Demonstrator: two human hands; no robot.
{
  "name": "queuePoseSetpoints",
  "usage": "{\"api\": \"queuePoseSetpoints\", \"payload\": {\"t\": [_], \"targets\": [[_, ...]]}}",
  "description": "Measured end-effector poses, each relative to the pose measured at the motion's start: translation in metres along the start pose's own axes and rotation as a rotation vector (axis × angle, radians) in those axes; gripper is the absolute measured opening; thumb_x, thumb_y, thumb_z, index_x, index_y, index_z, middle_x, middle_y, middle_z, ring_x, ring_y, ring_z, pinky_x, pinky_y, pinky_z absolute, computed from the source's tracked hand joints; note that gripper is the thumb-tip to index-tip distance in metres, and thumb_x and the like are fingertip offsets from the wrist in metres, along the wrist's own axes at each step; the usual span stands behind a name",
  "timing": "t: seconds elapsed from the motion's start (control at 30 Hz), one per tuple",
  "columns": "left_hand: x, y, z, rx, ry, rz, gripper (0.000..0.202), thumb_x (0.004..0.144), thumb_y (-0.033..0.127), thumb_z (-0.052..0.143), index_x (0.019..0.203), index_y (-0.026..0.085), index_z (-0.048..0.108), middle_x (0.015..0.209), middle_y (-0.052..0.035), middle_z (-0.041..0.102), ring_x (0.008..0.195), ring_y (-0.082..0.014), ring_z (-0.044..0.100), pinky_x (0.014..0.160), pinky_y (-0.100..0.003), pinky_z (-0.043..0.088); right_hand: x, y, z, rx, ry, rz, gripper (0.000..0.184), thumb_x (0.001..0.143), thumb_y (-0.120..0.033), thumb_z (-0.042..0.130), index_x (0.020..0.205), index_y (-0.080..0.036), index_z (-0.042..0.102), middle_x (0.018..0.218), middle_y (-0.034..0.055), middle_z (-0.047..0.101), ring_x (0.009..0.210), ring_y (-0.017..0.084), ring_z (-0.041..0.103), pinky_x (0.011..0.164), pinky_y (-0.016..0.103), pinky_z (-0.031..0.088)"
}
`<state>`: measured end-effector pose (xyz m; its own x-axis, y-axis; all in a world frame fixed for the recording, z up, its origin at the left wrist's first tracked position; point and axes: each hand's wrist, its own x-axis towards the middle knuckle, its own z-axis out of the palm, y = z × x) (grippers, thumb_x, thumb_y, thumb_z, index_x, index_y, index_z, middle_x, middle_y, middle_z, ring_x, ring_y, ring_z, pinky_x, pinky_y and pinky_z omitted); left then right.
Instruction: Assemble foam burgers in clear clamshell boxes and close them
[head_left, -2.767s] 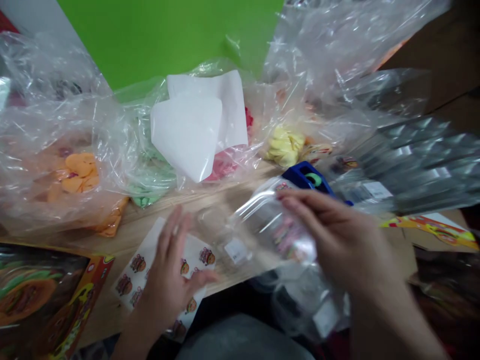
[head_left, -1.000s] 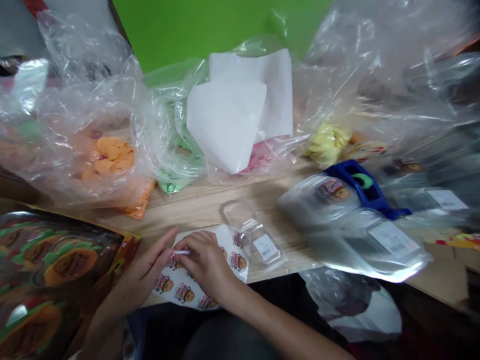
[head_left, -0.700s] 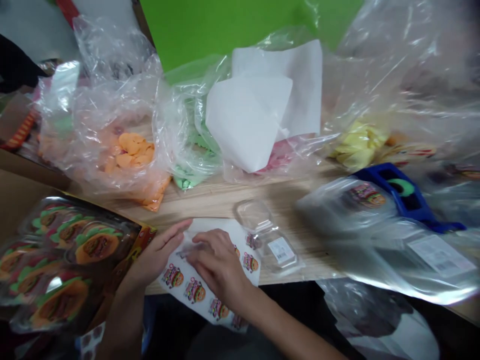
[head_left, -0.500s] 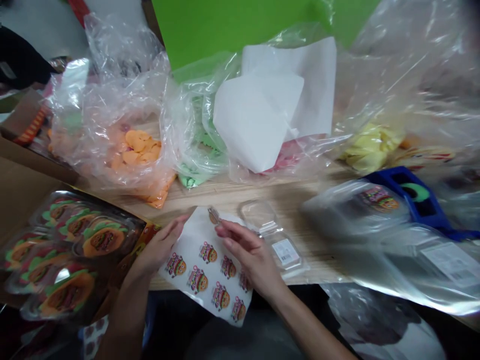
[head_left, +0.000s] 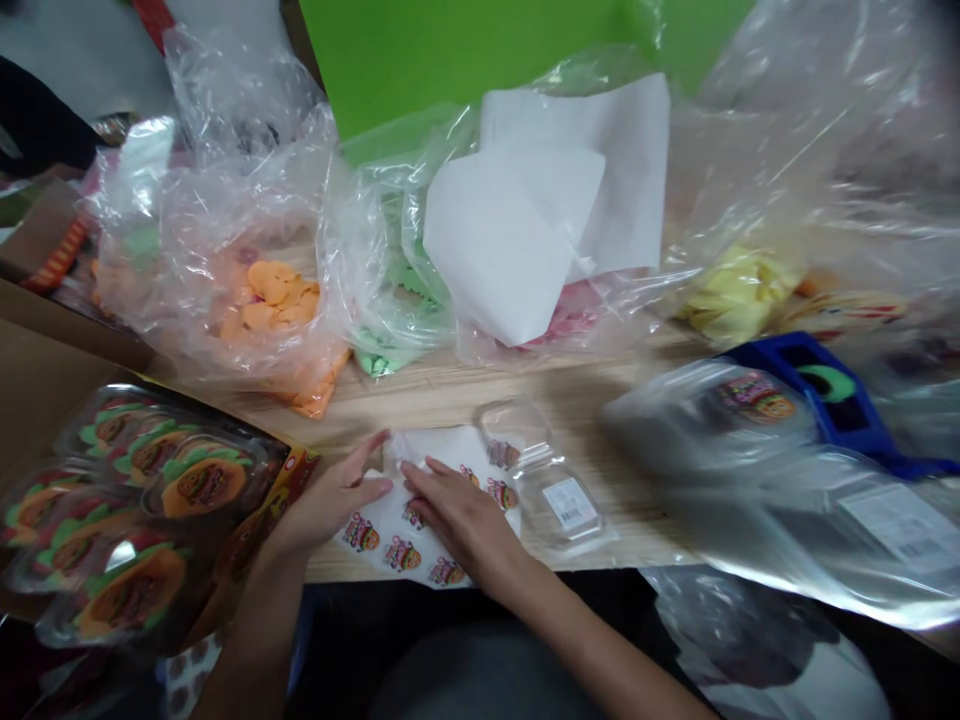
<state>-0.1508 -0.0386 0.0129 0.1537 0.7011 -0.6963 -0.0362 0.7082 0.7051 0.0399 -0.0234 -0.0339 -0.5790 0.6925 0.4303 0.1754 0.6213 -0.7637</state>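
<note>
A white sheet of burger-character stickers point(head_left: 442, 450) lies on the wooden table in front of me. My right hand point(head_left: 461, 515) rests on the sheet with its fingers stretched out, hiding some of the stickers. At the sheet's left edge is my left hand point(head_left: 330, 500), thumb and fingers apart, near the right fingertips. An opened clear plastic clamshell box point(head_left: 566, 500) with a white barcode label sits just right of the sheet. One sticker shows at the box's left half, where sheet and box overlap.
On the left, a cardboard box point(head_left: 255, 430) holds several clear packs point(head_left: 202, 475) of burger-like pieces. Plastic bags of orange pieces point(head_left: 277, 300), green pieces point(head_left: 382, 360) and yellow pieces point(head_left: 739, 295) line the back. Right are a blue tape dispenser point(head_left: 840, 400) and stacked clear clamshells point(head_left: 892, 520).
The sticker sheet has gone from tilted in my hands to lying on the table, shifted up and right. My right hand has changed from a pinch to stretched fingers.
</note>
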Motion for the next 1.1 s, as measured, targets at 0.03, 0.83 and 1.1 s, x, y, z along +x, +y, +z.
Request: {"api": "queuePoseSetpoints", "payload": {"t": [0.03, 0.83, 1.1], "targets": [[0.001, 0.000, 0.000, -0.022, 0.003, 0.015, 0.090, 0.070, 0.038, 0.068, 0.144, 0.023, 0.019, 0.085, -0.0017, 0.068, 0.070, -0.0188, 0.065, 0.068, -0.030, 0.049, -0.002, 0.001, 0.000, -0.027, 0.009, -0.046, 0.059, 0.091, -0.011, 0.039, 0.144, -0.030, 0.019, 0.110, 0.0063, 0.067, 0.105, 0.017, 0.062, 0.099, 0.042, 0.045], [0.046, 0.012, 0.049, 1.061, 0.644, 0.594, 0.050, 0.087, 0.031, 0.046, 0.133, 0.012, 0.038, 0.129, -0.0171, 0.047, 0.123, -0.0296, 0.039, 0.104, -0.045, 0.029, -0.020, -0.022, -0.125, 0.149, 0.630, 0.377, 0.054, 0.075, -0.006, 0.063, 0.119, -0.033, 0.047, 0.079, -0.0036, 0.065, 0.072, 0.012, 0.064, 0.065, 0.026, 0.057], [0.093, 0.008, 0.119, 1.171, 0.251, 0.690, 0.063, 0.071, 0.036, 0.070, 0.124, 0.015, 0.043, 0.126, -0.0136, 0.051, 0.119, -0.0309, 0.043, 0.100, -0.048, 0.032, -0.041, -0.017, -0.124, 0.183, 0.462, 0.516, 0.054, 0.079, -0.012, 0.062, 0.126, -0.032, 0.043, 0.076, -0.0035, 0.065, 0.067, 0.013, 0.064, 0.061, 0.027, 0.055]]}}
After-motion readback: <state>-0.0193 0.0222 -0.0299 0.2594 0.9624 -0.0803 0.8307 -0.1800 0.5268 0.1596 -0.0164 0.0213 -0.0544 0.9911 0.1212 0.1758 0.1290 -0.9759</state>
